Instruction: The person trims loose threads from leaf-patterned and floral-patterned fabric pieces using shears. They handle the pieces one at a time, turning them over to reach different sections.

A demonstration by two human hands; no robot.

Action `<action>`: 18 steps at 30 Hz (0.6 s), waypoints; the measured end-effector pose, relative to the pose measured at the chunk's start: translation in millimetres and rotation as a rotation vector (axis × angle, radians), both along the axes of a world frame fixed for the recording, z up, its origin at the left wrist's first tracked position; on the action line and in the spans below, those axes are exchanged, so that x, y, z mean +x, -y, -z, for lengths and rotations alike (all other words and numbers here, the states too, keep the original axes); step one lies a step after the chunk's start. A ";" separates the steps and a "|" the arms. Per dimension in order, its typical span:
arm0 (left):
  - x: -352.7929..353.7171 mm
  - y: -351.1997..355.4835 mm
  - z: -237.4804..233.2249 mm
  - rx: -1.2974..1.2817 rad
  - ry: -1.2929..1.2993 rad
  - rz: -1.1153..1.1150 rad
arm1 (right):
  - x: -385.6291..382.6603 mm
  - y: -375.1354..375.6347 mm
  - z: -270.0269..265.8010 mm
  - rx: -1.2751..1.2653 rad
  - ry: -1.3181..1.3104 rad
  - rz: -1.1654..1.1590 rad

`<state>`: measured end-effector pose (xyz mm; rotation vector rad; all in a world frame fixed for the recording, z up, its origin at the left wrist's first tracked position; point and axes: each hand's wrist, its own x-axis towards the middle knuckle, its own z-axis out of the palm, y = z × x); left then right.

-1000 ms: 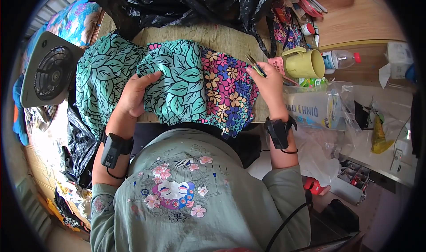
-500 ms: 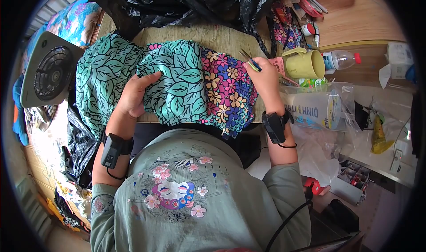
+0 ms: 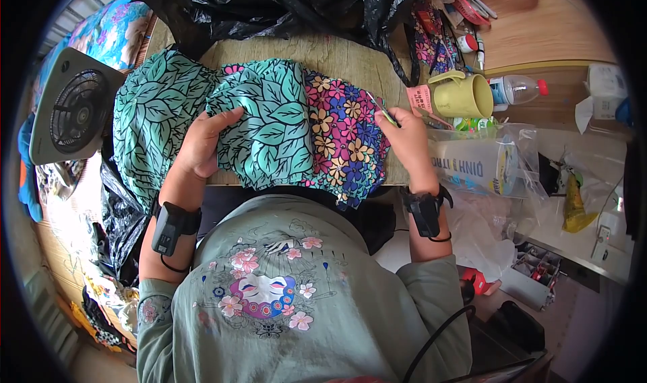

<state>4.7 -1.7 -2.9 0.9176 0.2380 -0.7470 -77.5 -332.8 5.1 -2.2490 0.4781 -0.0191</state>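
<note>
Teal leaf-patterned fabric lies folded on the wooden table, its left part bunched up. My left hand grips it, thumb on top and the other fingers hidden beneath. Flower-patterned fabric in pink, blue and yellow extends to the right of the teal layer. At its upper right edge, my right hand is closed on small scissors, whose tips point up and left over the flowered cloth.
Beyond the fabric lies a black plastic bag. On the right are a yellow mug, a plastic bottle and a clear printed bag. A fan stands at the left.
My right hand has moved slightly down and to the right, and the scissors have turned, their tips now lower. My left hand and the fabric look almost the same.
</note>
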 end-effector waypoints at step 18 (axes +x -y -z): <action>-0.6 0.4 0.0 0.006 0.008 -0.016 | 0.5 -21.6 -6.3 0.041 0.077 -0.021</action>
